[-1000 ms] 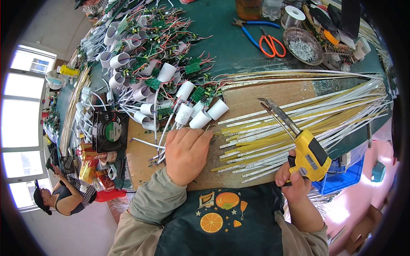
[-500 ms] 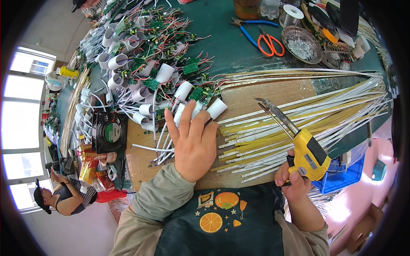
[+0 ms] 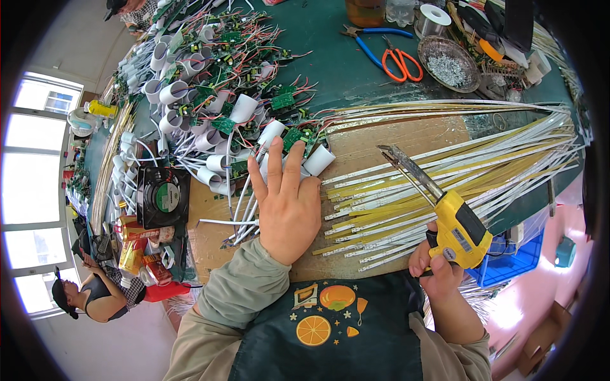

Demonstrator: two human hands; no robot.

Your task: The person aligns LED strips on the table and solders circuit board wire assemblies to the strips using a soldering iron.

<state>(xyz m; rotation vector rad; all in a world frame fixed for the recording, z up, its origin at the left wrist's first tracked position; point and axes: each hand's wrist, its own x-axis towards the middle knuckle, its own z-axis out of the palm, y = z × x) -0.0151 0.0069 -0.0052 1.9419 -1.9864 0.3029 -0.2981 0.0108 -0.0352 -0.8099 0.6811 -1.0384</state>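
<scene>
My left hand (image 3: 289, 216) reaches over the near edge of a heap of white plastic tubes (image 3: 319, 161) with green circuit boards (image 3: 295, 136) and thin red and white wires. Its fingers are stretched out and spread, lying over tubes and white cables; what lies under the palm is hidden. In my right hand (image 3: 435, 263) is a yellow and black soldering gun (image 3: 462, 232). Its metal tip points up and left, above a fan of narrow white and yellow LED strips (image 3: 381, 216).
Blue-handled pliers (image 3: 375, 47), orange-handled scissors (image 3: 401, 66), a solder spool (image 3: 434, 22) and a dish of metal bits (image 3: 454, 70) lie at the back right. A black fan (image 3: 163, 197) stands left. A blue crate (image 3: 508, 260) sits right, below the table; another person (image 3: 95, 289) works far left.
My left hand's fingers have shifted slightly up and spread over the tubes. The right hand and soldering gun stay nearly still.
</scene>
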